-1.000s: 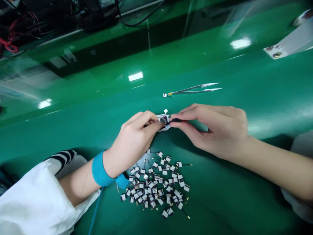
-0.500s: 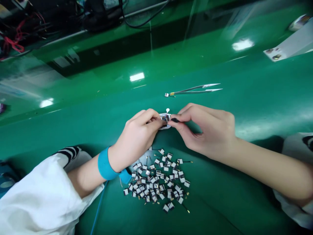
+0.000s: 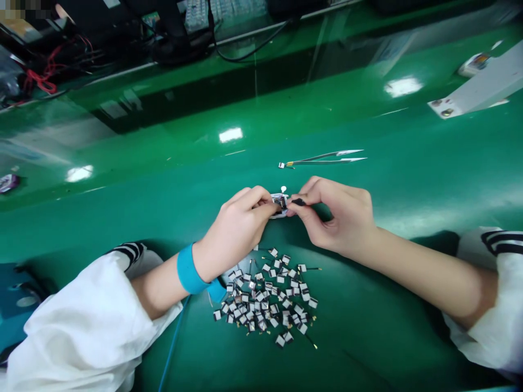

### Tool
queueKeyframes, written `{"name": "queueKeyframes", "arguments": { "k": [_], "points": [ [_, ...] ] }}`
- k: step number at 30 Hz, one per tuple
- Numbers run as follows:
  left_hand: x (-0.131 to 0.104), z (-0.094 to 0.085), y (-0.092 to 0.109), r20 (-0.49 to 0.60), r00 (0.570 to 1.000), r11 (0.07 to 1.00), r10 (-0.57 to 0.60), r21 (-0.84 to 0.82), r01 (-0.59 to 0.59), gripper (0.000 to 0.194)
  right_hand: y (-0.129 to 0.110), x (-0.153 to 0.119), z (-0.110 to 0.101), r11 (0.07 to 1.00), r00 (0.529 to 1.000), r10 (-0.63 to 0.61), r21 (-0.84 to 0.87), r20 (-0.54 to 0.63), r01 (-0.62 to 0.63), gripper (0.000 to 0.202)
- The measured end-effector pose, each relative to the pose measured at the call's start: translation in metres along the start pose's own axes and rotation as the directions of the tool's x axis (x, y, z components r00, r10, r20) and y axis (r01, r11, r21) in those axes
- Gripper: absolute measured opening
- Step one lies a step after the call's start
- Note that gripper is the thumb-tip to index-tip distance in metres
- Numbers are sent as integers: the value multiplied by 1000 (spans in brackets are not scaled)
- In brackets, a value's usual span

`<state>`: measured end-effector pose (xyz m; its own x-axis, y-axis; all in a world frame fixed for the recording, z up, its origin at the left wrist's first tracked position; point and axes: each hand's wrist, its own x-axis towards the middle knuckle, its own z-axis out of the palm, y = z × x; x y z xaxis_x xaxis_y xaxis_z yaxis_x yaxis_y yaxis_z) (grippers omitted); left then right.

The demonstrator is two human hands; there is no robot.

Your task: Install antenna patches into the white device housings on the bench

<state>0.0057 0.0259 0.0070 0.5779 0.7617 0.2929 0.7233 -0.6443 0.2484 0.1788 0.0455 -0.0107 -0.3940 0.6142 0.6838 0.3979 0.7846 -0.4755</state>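
Note:
A small white housing (image 3: 280,214) with a circuit board inside sits in my left hand (image 3: 243,226), pinched at its left side by thumb and fingertips. My right hand (image 3: 341,218) pinches a small black piece (image 3: 298,202) between thumb and index finger, its fingertips touching the right side of the housing. What exactly the black piece is, I cannot make out. A round white tab (image 3: 283,189) stands out from the housing's far edge. Below the hands lies a pile of small black-and-white parts (image 3: 261,305) with short leads. A blue wrist strap (image 3: 190,270) circles my left wrist.
Tweezers (image 3: 322,160) lie on the green mat (image 3: 171,190) beyond the hands, a single small black-and-white part (image 3: 281,165) at their left end. A white metal bracket (image 3: 469,95) stands at the far right. Cables and dark equipment (image 3: 163,32) line the back shelf.
The whole view has shifted slightly, showing more of the back shelf. Both hands keep their pinches at the housing, with little visible movement between them.

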Motion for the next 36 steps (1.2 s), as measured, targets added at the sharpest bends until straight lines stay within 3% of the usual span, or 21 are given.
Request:
{"name": "queueKeyframes", "arguments": {
  "k": [11, 14, 17, 20, 22, 24, 28, 30, 36],
  "points": [
    [1, 4, -2, -93, 994, 998, 57, -8, -58, 15, 3, 6, 4, 980, 992, 107, 161, 62, -116, 17],
    [0, 4, -1, -45, 999, 1000, 8, -20, -9, 17, 4, 5, 3, 965, 988, 147, 215, 34, -151, 18],
    [-3, -3, 4, 24, 998, 998, -55, -22, 56, 22, 7, 4, -2, 918, 956, 294, 286, -20, -276, 14],
    [-6, -18, 6, 63, 988, 987, -142, -72, 147, 31, 13, 5, -12, 936, 944, 326, 129, 41, -329, 8],
    [-5, -28, 3, 49, 986, 981, -159, -107, 163, 42, 14, 7, -17, 961, 952, 273, 13, 136, -278, 6],
    [-1, -33, -4, 75, 992, 980, -104, -161, 115, 57, 12, 9, -20, 979, 951, 206, -35, 230, -203, 6],
    [7, -25, -16, 248, 968, 936, 25, -345, 64, 76, 4, 9, -16, 990, 926, 65, -139, 371, -14, 8],
    [9, -15, -18, 260, 965, 923, 7, -373, 93, 75, 0, 6, -11, 975, 918, 12, -207, 396, 77, 13],
    [5, -2, -13, 162, 983, 894, -87, -423, 149, 71, -9, 4, 0, 858, 922, -117, -430, 370, 281, 18]
  ]
}}
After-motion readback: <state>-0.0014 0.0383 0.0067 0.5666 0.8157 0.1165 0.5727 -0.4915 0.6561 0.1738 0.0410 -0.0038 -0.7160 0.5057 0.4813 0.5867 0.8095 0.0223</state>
